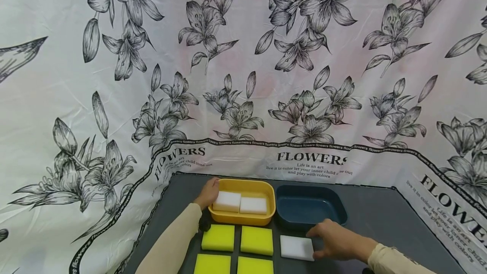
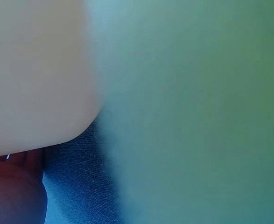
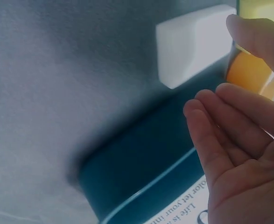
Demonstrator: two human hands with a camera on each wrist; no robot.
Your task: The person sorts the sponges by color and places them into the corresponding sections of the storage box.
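At the left end of a yellow box (image 1: pixel 242 221), my left hand (image 1: pixel 208 193) grips the rim. Two white sponges (image 1: pixel 227 201) lie side by side inside that box. My right hand (image 1: pixel 335 239) hovers at the right edge of another white sponge (image 1: pixel 296 247), which lies flat on the table. In the right wrist view, thumb and fingers are spread apart, with the white sponge (image 3: pixel 195 44) beyond them and nothing held. A dark blue box (image 1: pixel 310 206), with nothing seen in it, stands right of the yellow one. The left wrist view is mostly blurred.
Several yellow sponges (image 1: pixel 256 240) lie in rows on the dark grey table (image 1: pixel 374 219), in front of the yellow box. A white flower-printed cloth (image 1: pixel 243 54) hangs behind the table and along its sides.
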